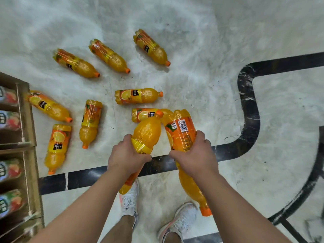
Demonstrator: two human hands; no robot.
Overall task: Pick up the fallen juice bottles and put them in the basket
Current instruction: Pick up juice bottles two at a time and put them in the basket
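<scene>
Several orange juice bottles lie scattered on the pale marble floor (pixel 201 76). My left hand (pixel 127 155) grips one juice bottle (pixel 147 132) around its label, cap pointing away from me. My right hand (pixel 196 155) grips a second juice bottle (pixel 182 132) around its label, cap (pixel 205 211) pointing down towards my feet. Just beyond the held pair lies a bottle (pixel 142 115), partly hidden by them, and another (pixel 137 95) past it. Three more (pixel 76 63) (pixel 109 56) (pixel 151 47) lie farther off, and three (pixel 49 106) (pixel 90 122) (pixel 57 149) at the left. No basket is in view.
A wooden shelf unit (pixel 28 120) with red-labelled bottles (pixel 9 120) stands along the left edge. My two white shoes (pixel 129 199) (pixel 180 220) stand on the floor below the hands. A black inlay band (pixel 249 109) curves across the floor, and a dark metal frame (pixel 313 181) sits at the right.
</scene>
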